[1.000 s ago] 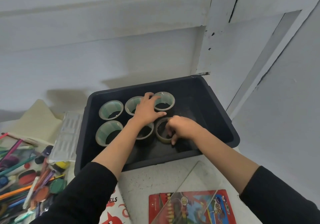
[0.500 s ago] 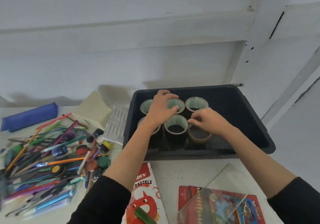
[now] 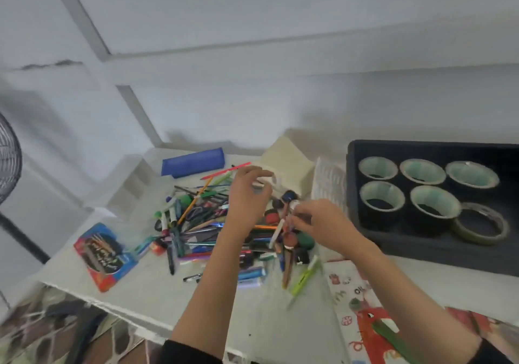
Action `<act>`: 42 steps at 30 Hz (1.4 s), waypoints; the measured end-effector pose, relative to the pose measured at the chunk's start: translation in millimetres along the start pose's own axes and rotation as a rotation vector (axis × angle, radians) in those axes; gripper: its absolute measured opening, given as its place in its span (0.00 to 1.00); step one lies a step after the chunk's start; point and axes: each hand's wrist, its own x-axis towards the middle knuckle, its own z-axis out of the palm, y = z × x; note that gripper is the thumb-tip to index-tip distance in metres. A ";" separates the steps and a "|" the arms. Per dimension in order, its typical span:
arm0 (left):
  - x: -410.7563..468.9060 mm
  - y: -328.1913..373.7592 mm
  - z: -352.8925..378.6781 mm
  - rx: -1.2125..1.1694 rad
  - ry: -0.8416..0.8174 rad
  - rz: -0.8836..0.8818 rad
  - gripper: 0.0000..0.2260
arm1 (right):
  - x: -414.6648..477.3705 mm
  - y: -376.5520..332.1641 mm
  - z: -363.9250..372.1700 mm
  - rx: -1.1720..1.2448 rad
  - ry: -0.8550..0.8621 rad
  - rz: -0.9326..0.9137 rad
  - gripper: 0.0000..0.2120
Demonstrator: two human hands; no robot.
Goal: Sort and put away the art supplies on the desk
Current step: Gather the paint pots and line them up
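A jumbled pile of pens, pencils, markers and small paint pots lies mid-desk. My left hand hovers over its far side with fingers loosely curved, holding nothing I can make out. My right hand is at the pile's right edge, its fingertips curled close to a small white-topped pot; blur hides whether it grips it. At the right, a black bin holds several green-lined tape rolls standing in two rows, and a flatter brown tape roll lies beside them.
A blue pencil case and a cream box lie behind the pile, and a white ribbed tray sits beside the bin. A crayon pack lies front left near the desk edge. An oil pastel box lies front right. A fan stands at far left.
Both hands have left the tape rolls in the black bin and moved left to the pile of pens. The view has swung left, so the bin now sits at the right.
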 end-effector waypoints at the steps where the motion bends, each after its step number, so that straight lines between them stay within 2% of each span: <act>1: -3.9 -17.5 -18.1 0.015 0.020 -0.015 0.09 | 7.5 -14.2 16.1 -0.004 -0.004 -0.001 0.12; 8: -23.6 -134.4 -129.8 0.115 0.105 -0.086 0.11 | 54.9 -101.2 114.9 0.052 0.072 0.006 0.14; 12: -26.1 -200.2 -168.7 0.405 0.068 -0.364 0.21 | 64.3 -127.9 153.9 0.078 0.134 0.032 0.10; 16: -27.9 -240.2 -182.1 0.510 -0.031 -0.479 0.30 | 58.4 -132.7 169.6 0.110 0.134 0.112 0.10; 21: -28.2 -267.7 -184.0 0.450 -0.140 -0.566 0.33 | 50.2 -137.1 174.2 0.093 0.130 0.214 0.12; 26: -27.2 -273.5 -180.8 0.368 -0.079 -0.561 0.26 | 51.2 -136.6 172.7 0.083 0.141 0.215 0.12; 33: -41.7 -256.6 -201.6 0.054 0.268 -0.477 0.16 | 60.0 -155.5 175.9 0.106 0.145 0.157 0.11; 36: -52.3 -232.8 -215.3 -0.262 0.360 -0.543 0.12 | 65.4 -167.3 175.2 0.207 0.215 0.149 0.04; 37: -54.1 -225.5 -221.2 -0.399 0.333 -0.576 0.13 | 67.8 -170.5 174.2 0.245 0.245 0.161 0.06; 39: -58.3 -217.4 -234.6 -0.627 0.152 -0.606 0.20 | 73.9 -176.8 169.9 0.289 0.306 0.192 0.13; 42: -65.6 -218.5 -249.3 -0.756 -0.127 -0.575 0.26 | 84.6 -179.3 162.1 0.351 0.410 0.238 0.27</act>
